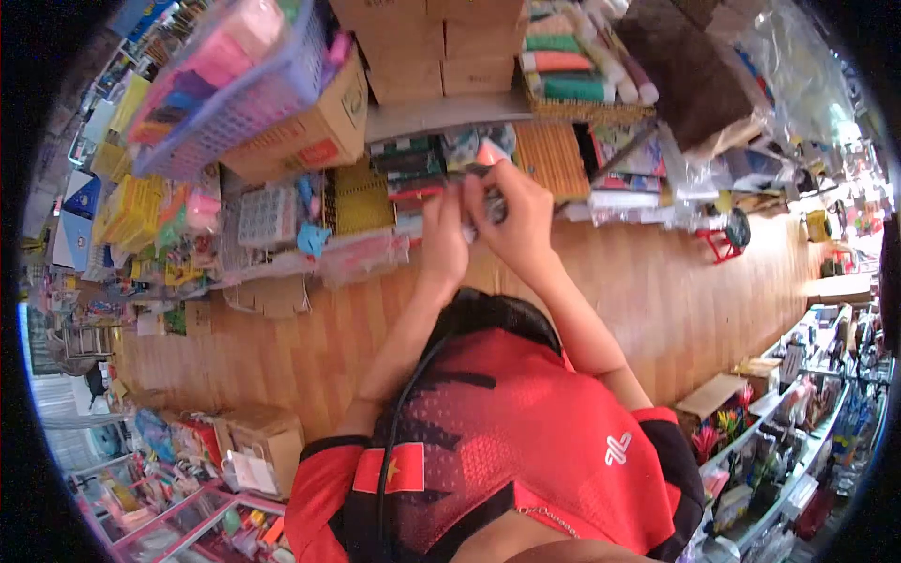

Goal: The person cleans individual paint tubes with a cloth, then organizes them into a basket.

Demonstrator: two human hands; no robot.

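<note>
My left hand (445,230) and my right hand (521,211) are raised together in front of my chest, over the front of the goods shelf. The right fingers are curled in a pinch around a small dark-and-grey item (495,203); what it is I cannot tell. Motion smears the left fingers, which come right up to the same item. An orange-and-white tip (489,154) shows just above the right fingers. Behind the hands lie a bin of dark packets (408,159) and a slatted brown mat (550,161).
Cardboard boxes (404,52) are stacked at the back. A purple basket (235,113) stands at upper left, with a blue toy (313,238) hanging below. A small stool (727,235) is on the wooden floor (648,300). Loaded shelves (788,441) line the lower right.
</note>
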